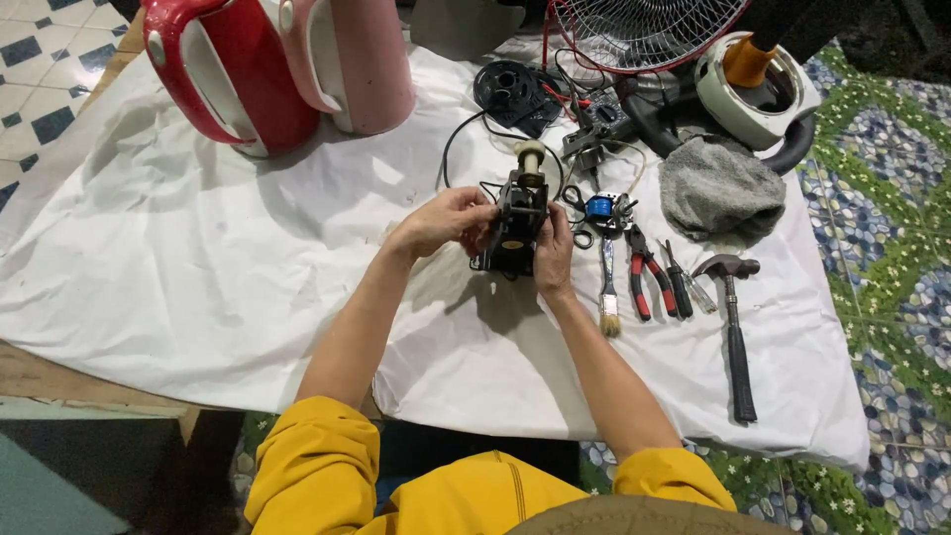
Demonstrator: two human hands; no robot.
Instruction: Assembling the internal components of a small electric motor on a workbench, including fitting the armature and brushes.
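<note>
A small black fan motor [517,220] with a cream knob on top stands upright over the white cloth [198,267]. My left hand [443,222] grips its left side with the fingers curled against the housing. On the motor's right side, my right hand [554,254] holds it from below. A black cable [466,134] loops away from the motor toward the back.
Right of my hands lie a small brush [608,297], red-handled pliers [644,272], screwdrivers [680,284] and a hammer [735,332]. A grey rag [718,188], a fan base [758,84] and a red wire grille [644,30] sit at the back right. Red and pink kettles [287,69] stand back left.
</note>
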